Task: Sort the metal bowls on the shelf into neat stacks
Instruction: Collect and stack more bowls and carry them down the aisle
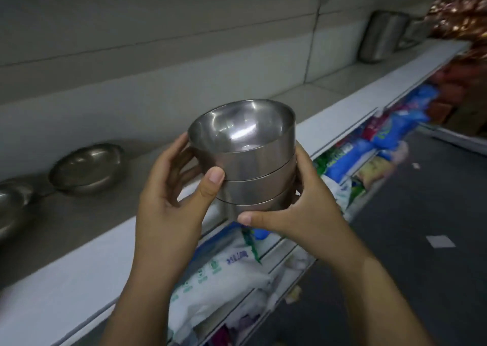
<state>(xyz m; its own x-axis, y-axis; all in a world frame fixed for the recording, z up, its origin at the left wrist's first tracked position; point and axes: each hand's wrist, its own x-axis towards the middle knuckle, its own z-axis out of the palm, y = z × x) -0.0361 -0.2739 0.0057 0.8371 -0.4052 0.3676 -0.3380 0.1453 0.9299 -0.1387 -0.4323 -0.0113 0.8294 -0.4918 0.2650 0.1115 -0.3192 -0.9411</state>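
A stack of three straight-sided metal bowls (250, 158) is held in the air in front of the shelf's front edge. My left hand (174, 195) grips its left side, thumb pressed on the middle bowl. My right hand (297, 213) cups the right side and base, thumb across the bottom bowl. On the grey shelf (105, 213) to the left lies a wide shallow metal bowl (87, 169), and part of another metal bowl (13, 203) shows at the left edge.
Metal containers (382, 37) stand on the shelf at the far right, beside shiny brown packages (461, 16). Below the shelf's white front edge (329, 129) lie white and blue bagged goods (224, 274). Dark floor (421, 213) lies to the right.
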